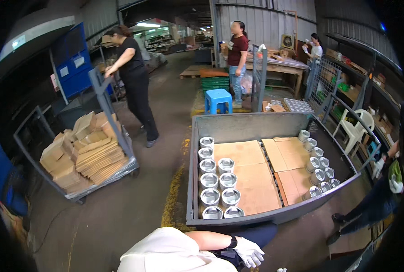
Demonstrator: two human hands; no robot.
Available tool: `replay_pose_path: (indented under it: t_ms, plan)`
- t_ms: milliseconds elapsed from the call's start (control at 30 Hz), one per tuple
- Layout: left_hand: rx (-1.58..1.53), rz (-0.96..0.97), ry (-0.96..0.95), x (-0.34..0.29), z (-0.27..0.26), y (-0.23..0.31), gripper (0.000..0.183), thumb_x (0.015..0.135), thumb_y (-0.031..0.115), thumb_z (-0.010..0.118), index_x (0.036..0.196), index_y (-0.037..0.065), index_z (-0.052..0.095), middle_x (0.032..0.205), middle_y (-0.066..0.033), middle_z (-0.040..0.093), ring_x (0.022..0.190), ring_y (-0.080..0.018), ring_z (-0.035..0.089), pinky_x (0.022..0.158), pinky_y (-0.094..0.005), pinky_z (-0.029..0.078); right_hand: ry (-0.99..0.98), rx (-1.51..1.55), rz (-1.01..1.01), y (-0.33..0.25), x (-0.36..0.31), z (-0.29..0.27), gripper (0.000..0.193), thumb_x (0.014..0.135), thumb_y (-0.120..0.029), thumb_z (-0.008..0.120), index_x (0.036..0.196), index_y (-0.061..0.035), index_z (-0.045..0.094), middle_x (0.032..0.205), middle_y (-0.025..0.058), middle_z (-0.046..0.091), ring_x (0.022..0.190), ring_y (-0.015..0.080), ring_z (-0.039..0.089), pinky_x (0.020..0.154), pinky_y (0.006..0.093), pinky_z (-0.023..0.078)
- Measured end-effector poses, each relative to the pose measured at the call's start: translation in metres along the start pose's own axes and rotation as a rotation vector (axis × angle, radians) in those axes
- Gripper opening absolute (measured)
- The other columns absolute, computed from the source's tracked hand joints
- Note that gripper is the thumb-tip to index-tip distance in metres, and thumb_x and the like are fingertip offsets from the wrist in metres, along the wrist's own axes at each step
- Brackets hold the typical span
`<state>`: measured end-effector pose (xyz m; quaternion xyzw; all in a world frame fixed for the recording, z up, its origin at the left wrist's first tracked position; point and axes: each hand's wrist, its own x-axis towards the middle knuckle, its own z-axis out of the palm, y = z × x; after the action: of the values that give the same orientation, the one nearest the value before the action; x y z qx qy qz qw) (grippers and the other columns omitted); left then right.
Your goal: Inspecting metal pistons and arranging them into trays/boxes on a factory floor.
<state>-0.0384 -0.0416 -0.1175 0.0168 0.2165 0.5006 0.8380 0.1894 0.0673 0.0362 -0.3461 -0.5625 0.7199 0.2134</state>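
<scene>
My left hand [249, 251], in a white glove with a dark band at the wrist, hangs low near the bottom edge. Its fingers are loosely stretched and a little apart, with nothing visible in them. It is close to the near wall of a large grey metal bin [274, 216], not touching it. A sliver of white at the bottom edge may be my right hand's glove; its fingers do not show. Inside the bin, silver metal cylinders like pistons [209, 180] stand in rows along the left side. More such cylinders [319, 175] line the right side, with cardboard sheets [251, 181] between.
At left, a person in black [136, 77] grips a cart [103, 179] stacked with flattened cardboard [100, 158]. Beyond the bin are a blue stool [218, 96] and a person in dark red [237, 59]. A white chair [355, 128] and another person's gloved hand [378, 167] are at right.
</scene>
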Motion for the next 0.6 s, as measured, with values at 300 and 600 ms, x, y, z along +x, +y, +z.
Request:
replay_pose_path:
  t_ms: [300,600]
  plan:
    - [-0.004,-0.012,-0.034,0.011,-0.026,-0.006,0.066,0.093,0.040,0.053,0.143,0.004,0.028,0.143,-0.0181,0.037,0.122,-0.0407,0.044,0.095,-0.0514,0.041,0.004,0.198,0.135,0.005,0.001,-0.004,0.045,0.094,-0.006,0.048,0.137,0.0034,0.039,0.131,0.0169,0.050,0.109,0.0219,0.055,0.090,0.0269,0.050]
    - [0.013,-0.022,-0.031,0.013,-0.023,-0.005,0.066,0.093,0.041,0.052,0.143,0.004,0.028,0.144,-0.0176,0.036,0.122,-0.0399,0.045,0.095,-0.0497,0.041,0.023,0.356,0.195,0.017,0.011,-0.018,0.045,0.094,-0.006,0.048,0.136,0.0036,0.040,0.130,0.0173,0.050,0.110,0.0229,0.054,0.091,0.0280,0.050]
